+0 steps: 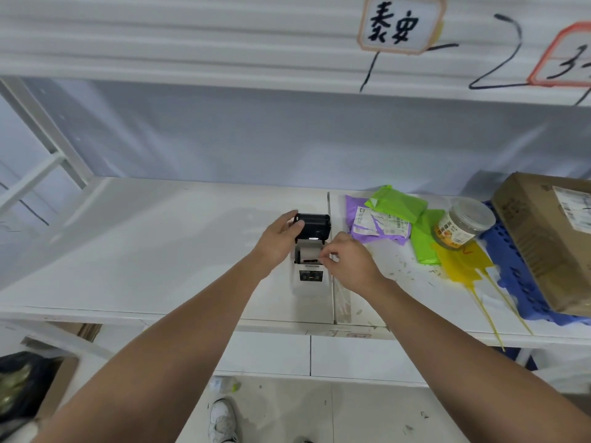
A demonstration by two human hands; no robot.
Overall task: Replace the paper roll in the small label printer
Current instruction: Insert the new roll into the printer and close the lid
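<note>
Nearest the camera, a white sneaker (pixel 222 420) stood on the floor at 6 o'clock, below the front edge of the white shelf (pixel 128 257). Both bare forearms reached up to the small white label printer (pixel 309 276), which sat on the shelf near the middle of the view with its black lid (pixel 315 226) swung up and open. The right hand (pixel 350 262), at 3 o'clock of the printer, had its fingertips pinched together at the edge of the open paper bay, where the white paper roll (pixel 311 251) lay; whether they actually gripped the paper could not be told. The left hand (pixel 280 239), at 9 o'clock, held the raised lid, thumb on its side. Farther off at 2 o'clock lay purple and green mailer bags (pixel 383 219), a clear plastic jar (pixel 463 223), a yellow bag (pixel 460 262) and a cardboard box (pixel 550 238).
</note>
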